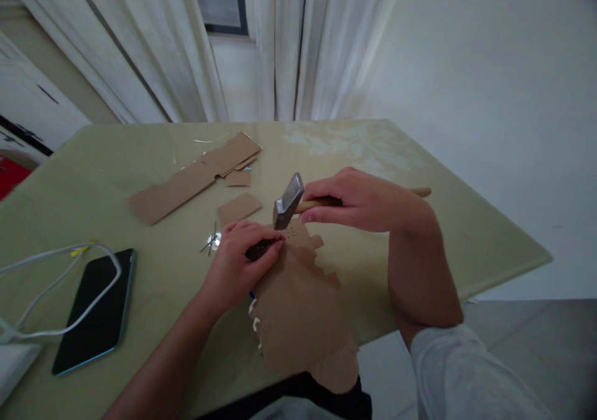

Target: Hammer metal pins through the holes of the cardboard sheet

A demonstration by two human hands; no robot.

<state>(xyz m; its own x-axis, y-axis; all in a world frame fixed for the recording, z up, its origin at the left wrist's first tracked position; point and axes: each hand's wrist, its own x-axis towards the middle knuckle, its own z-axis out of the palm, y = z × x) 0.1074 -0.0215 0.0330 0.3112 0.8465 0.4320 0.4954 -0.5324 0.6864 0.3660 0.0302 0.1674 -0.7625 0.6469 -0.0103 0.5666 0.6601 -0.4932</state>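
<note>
My right hand (361, 201) is wrapped around the wooden handle of a hammer (289, 201). The metal head hangs just above the fingertips of my left hand (240, 255). Thumb and index finger of that hand are pinched together at the far end of a brown cardboard piece (301, 308); a tiny reddish spot shows at their tips, too small to name. Small dark holes dot the cardboard beside them. White lumps line its left edge, and its near end hangs past the table edge. Thin nail-like pins (211, 241) lie on a shiny round spot left of my left hand.
Long cardboard strips (196, 180) and a smaller cardboard piece (239, 207) lie farther back on the table (368, 283). At the left, a dark-screened tablet (96, 311) rests under a white cable (56, 331). Curtains (289, 46) and a wall stand behind.
</note>
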